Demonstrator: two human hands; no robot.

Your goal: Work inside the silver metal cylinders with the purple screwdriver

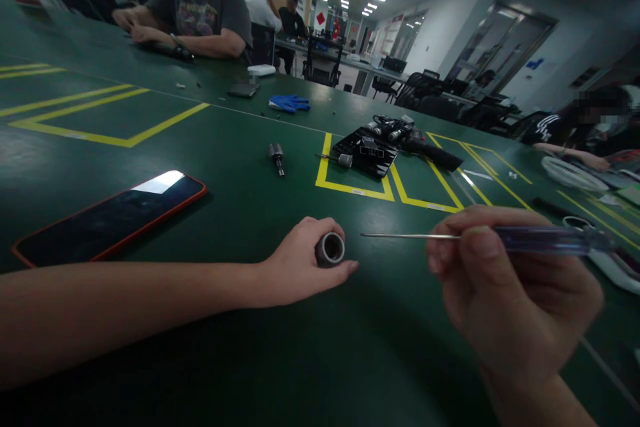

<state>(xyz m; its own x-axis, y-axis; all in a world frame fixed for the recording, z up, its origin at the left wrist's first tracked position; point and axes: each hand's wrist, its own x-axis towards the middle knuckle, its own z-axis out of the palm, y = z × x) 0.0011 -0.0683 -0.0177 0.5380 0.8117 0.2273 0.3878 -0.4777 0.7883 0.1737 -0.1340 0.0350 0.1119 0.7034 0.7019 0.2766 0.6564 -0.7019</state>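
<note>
A hollow metal socket is loosely ringed by the left hand at 6 o'clock; a screwdriver is pinched in the right hand at 4, apparently one-handed-loose, so the tip could skid.

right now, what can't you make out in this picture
All in the head view:
Depth of the bore in the dark metal cylinder: lost in shadow.
Part of its outer wall: hidden by the left hand.
Tip shape of the steel-shafted screwdriver with clear purplish handle: too small.
Where shaft meets handle: covered by the right hand.
The handle's far end: blurred.
Wording on the small white label on yellow tape: too small.
</note>
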